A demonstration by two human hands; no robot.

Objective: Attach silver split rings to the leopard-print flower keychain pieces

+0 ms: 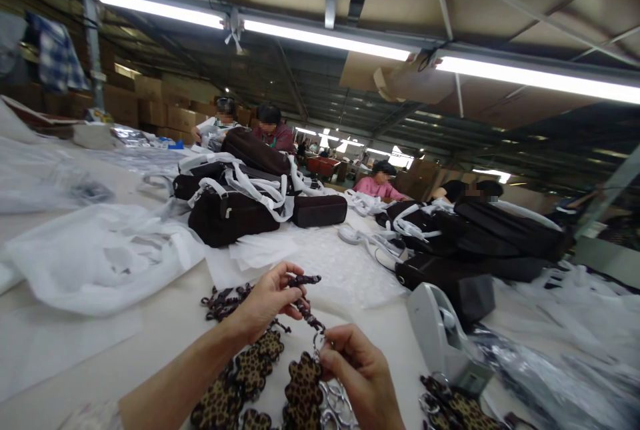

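Note:
My left hand (273, 298) pinches a dark braided cord (306, 311), one end of which sticks out past the fingers. The cord runs down to a silver key ring (318, 342), gripped between thumb and fingers of my right hand (357, 367). From that ring hangs a flower-shaped leopard-print charm (304, 387). Below my left forearm lie several more leopard-print charms (255, 367). Behind my left wrist sits a pile of dark braided cords (225, 302). Loose silver rings (336, 405) show beside the hanging charm, partly covered by my right hand.
A white tape dispenser (435, 327) stands to the right, with more charms (457, 407) before it. Black bags (235, 213) with white-wrapped straps are heaped ahead, and others (500, 237) at right. White wrapping (105, 250) covers the left side. Several people work beyond the table.

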